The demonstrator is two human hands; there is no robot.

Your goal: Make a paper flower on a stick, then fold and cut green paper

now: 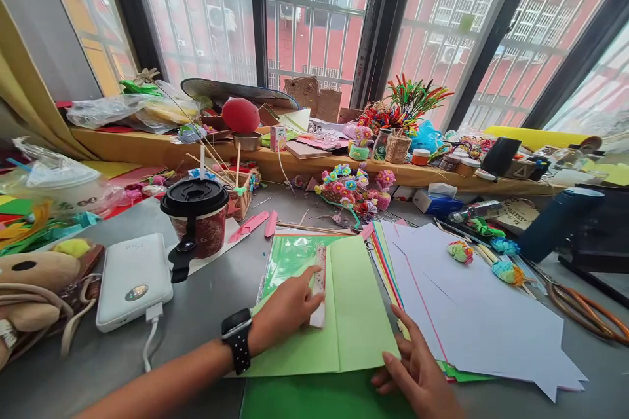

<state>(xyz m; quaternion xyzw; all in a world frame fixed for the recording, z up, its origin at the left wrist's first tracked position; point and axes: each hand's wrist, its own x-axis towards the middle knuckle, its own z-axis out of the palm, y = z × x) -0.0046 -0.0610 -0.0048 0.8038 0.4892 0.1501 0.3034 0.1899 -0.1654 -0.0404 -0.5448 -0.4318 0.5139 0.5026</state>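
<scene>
While a white power bank and a lidded cup are left standing on the desk at the far left, the work is carried on nearer the middle, where a light green sheet lies folded over on itself. The step in hand is judged to be the setting of a straight crease. The left hand, a black watch at its wrist, is laid palm down, the forearm reaching in from the lower left. Its fingers are stretched out and pressed on a narrow ruler laid along the flap's inner edge. Nothing is enclosed by that grip; it is open and flat. Further right, the right hand is rested at the sheet's near right corner, fingers loosely spread, its grip likewise open, the paper's edge just touched. A next move would call for the ruler to be pinned firmly while the flap is worked against it. White sheets are spread just beside, to the right.
</scene>
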